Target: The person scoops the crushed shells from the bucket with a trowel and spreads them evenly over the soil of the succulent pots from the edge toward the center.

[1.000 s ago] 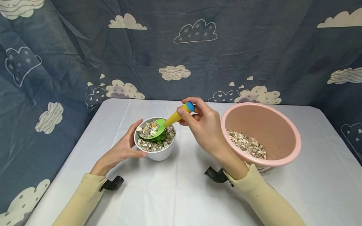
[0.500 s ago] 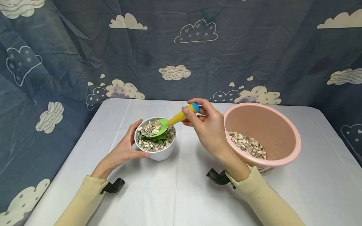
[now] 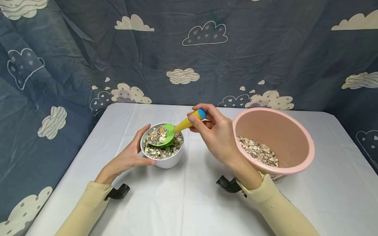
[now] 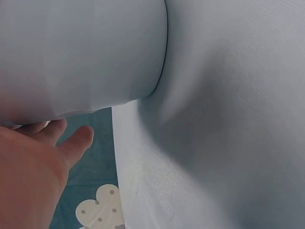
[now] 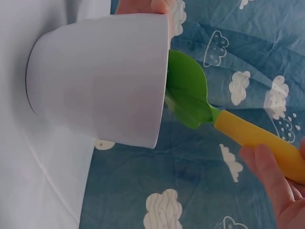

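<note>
In the head view, my left hand [image 3: 131,155] holds a white flower pot [image 3: 169,163] from its left side, thumb in front and fingers behind. Gravel-like chips [image 3: 156,152] and a small green plant [image 3: 169,146] fill the pot. My right hand [image 3: 218,136] pinches the yellow, blue-ended handle of a toy shovel [image 3: 184,125]. Its green scoop is tilted down to the left over the plant, with chips on it. In the right wrist view the green scoop [image 5: 188,93] reaches in at the pot's rim. The left wrist view shows the pot's side [image 4: 81,52] above my fingers.
A pink tub [image 3: 290,144] with a layer of similar chips [image 3: 257,150] at its bottom stands on the right, close beside my right forearm. White cloth [image 3: 165,203] covers the table. A dark cloud-patterned curtain [image 3: 165,52] hangs behind and at the left.
The shovel and my right hand shifted a little right, then slightly back left, still over the pot. My left hand and the pot stay almost in place.
</note>
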`<state>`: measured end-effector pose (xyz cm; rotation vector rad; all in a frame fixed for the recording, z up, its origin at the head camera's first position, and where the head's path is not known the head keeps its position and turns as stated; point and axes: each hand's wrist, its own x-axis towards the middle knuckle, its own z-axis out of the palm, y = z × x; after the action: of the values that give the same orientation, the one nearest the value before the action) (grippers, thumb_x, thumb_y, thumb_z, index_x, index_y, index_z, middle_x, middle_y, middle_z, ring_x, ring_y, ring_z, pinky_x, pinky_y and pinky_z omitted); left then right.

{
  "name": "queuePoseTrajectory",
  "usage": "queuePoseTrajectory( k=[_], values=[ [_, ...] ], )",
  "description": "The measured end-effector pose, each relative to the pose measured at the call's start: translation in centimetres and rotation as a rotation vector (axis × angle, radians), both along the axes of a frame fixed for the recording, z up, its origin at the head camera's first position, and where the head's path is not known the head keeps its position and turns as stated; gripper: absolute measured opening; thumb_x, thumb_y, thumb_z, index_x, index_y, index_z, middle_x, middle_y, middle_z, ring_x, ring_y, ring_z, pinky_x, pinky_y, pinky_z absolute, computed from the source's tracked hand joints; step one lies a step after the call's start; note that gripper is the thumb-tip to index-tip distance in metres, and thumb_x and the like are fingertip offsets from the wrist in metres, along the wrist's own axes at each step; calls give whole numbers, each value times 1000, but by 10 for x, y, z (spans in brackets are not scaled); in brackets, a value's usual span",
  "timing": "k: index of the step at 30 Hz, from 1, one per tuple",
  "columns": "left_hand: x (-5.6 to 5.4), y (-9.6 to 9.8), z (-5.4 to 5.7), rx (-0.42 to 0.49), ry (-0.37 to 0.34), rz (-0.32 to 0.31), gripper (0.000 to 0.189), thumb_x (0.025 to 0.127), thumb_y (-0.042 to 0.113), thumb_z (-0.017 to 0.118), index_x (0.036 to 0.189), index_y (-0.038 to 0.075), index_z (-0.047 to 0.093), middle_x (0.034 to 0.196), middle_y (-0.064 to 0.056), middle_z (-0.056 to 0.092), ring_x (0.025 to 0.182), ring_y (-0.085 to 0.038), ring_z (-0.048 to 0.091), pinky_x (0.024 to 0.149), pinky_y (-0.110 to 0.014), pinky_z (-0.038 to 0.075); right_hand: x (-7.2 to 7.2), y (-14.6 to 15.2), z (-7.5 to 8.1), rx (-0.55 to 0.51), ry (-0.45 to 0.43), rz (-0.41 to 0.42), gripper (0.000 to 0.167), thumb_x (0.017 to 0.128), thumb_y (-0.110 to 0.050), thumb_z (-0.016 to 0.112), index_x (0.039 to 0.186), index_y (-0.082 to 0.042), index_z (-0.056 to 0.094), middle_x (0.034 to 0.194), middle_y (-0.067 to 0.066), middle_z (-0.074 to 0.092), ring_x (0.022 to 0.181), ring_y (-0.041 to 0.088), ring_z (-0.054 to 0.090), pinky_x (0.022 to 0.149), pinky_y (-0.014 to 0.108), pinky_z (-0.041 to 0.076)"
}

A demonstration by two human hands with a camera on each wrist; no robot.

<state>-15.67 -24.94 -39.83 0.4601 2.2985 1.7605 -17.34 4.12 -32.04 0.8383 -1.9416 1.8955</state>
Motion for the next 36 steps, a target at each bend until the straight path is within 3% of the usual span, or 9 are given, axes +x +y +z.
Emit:
queuePoseTrajectory(
  k=[17, 23, 31, 36],
  values=[
    [0, 0, -1, 8, 5, -4, 118, 69, 14, 90, 157, 28, 12, 161, -2, 11, 145, -27, 16, 116, -55, 11, -1, 1, 8, 56, 25, -16, 27, 93, -11, 68, 119, -3, 61, 102, 10, 72, 77, 24, 72, 69, 31, 59],
    [1, 2, -1, 9, 19, 16, 119, 69, 12, 90, 158, 21, 11, 160, -6, 17, 144, -28, 20, 116, -53, 14, -1, 0, 8, 62, 61, -3, 28, 93, -9, 67, 120, -2, 61, 104, 9, 72, 79, 21, 72, 70, 31, 59],
    [5, 10, 1, -109, 24, 99, 121, 69, 20, 91, 158, 21, 8, 156, -15, 23, 141, -34, 26, 113, -56, 19, -1, -1, 9, 75, 70, -11, 27, 94, -10, 66, 120, -3, 61, 104, 8, 72, 80, 19, 71, 70, 31, 59],
    [6, 11, 3, -145, 18, 97, 125, 69, 23, 91, 159, 22, 4, 158, -18, 18, 143, -37, 19, 114, -60, 14, -1, 0, 9, 76, 65, -14, 27, 95, -10, 65, 121, -3, 61, 105, 8, 72, 79, 19, 71, 70, 31, 59]
  ],
)
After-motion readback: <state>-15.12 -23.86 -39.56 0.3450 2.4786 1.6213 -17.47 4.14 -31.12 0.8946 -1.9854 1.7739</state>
